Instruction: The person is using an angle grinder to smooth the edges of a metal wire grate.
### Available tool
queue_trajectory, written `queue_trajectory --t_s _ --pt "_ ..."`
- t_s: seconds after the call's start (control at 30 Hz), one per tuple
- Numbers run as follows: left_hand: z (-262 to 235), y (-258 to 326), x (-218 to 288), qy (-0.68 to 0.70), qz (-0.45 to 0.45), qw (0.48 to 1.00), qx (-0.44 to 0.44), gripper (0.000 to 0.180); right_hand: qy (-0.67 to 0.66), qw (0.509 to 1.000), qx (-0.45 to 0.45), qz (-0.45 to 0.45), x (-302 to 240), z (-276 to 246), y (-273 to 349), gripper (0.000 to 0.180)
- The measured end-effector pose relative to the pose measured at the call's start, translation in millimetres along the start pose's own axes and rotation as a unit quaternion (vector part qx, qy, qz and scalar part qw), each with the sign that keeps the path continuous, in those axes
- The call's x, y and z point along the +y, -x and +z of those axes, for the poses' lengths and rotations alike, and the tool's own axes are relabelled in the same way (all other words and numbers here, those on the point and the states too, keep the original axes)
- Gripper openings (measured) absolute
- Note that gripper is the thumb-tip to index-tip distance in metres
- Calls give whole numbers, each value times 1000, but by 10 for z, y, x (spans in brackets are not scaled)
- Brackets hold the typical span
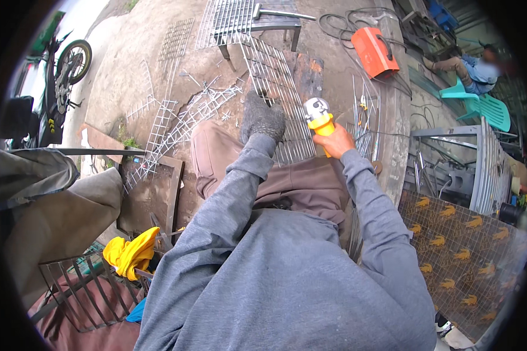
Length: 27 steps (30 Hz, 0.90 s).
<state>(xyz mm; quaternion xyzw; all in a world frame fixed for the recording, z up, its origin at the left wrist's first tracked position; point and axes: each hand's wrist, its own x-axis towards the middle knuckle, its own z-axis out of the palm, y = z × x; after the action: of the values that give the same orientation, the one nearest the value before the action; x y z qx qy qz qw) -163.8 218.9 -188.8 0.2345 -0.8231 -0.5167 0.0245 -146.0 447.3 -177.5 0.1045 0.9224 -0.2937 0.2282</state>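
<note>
A long welded metal grating (279, 88) slants from a low dark table down to my lap. My left hand (263, 119), in a dark grey knit glove, is closed on the grating's left edge. My bare right hand (335, 141) is wrapped around the yellow body of an angle grinder (320, 120). The grinder's silver head points away from me, just right of the grating. Its disc cannot be made out.
The low metal table (257, 23) bears a hammer-like bar (284, 14). Cut mesh scraps (184, 124) litter the ground at left. At right are an orange welding machine (376, 52), cables and thin rods (366, 126). A person sits by a green chair (480, 105).
</note>
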Motion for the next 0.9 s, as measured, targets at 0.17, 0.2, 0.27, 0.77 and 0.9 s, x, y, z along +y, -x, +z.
queue_trajectory --t_s 0.17,0.2,0.27,0.77,0.9 --pt "38 -22 -141 8 33 999 17 42 34 999 9 -18 -161 21 -214 68" --pt "20 -25 -203 -13 48 998 32 42 41 999 0 -24 -148 64 -213 68" --pt "-12 29 -107 -25 5 1000 15 43 -26 999 -16 -25 7 56 -220 70" --pt "-140 227 309 -84 -17 996 38 46 25 1000 -2 -15 -86 30 -147 70" --pt "-186 265 319 -86 -16 995 45 46 54 998 7 -23 -270 -29 -247 70"
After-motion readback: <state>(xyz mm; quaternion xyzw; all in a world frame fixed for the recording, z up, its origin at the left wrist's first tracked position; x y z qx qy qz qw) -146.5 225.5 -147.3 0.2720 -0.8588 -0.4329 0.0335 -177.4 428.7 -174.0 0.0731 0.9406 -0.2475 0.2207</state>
